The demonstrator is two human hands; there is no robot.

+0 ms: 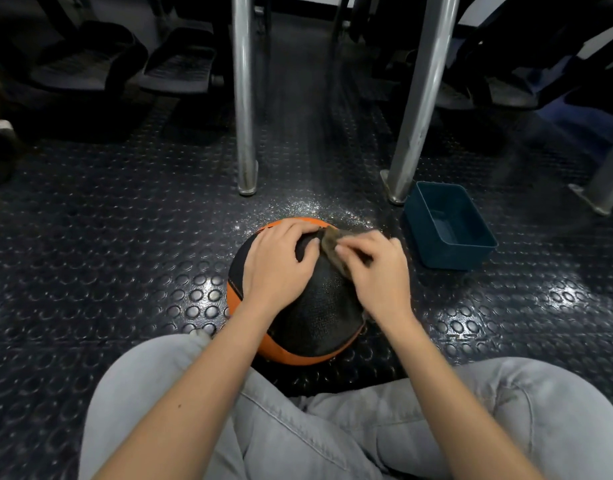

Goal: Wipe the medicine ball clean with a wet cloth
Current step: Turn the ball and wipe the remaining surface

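A black and orange medicine ball (pixel 315 317) sits on the studded floor between my knees. My left hand (pixel 277 265) lies on the ball's upper left side, fingers spread and curved over its surface. My right hand (pixel 377 271) presses a brownish cloth (pixel 332 242) against the ball's top right, with fingers curled over the cloth. Part of the cloth is hidden under that hand, and its right side looks blurred.
A dark blue plastic tub (pixel 450 226) stands on the floor to the right of the ball. Two metal posts (pixel 244 98) (pixel 419 109) rise just beyond the ball. Dark machine pedals (pixel 180 64) lie at the far left. My legs in grey jeans (pixel 298 427) fill the foreground.
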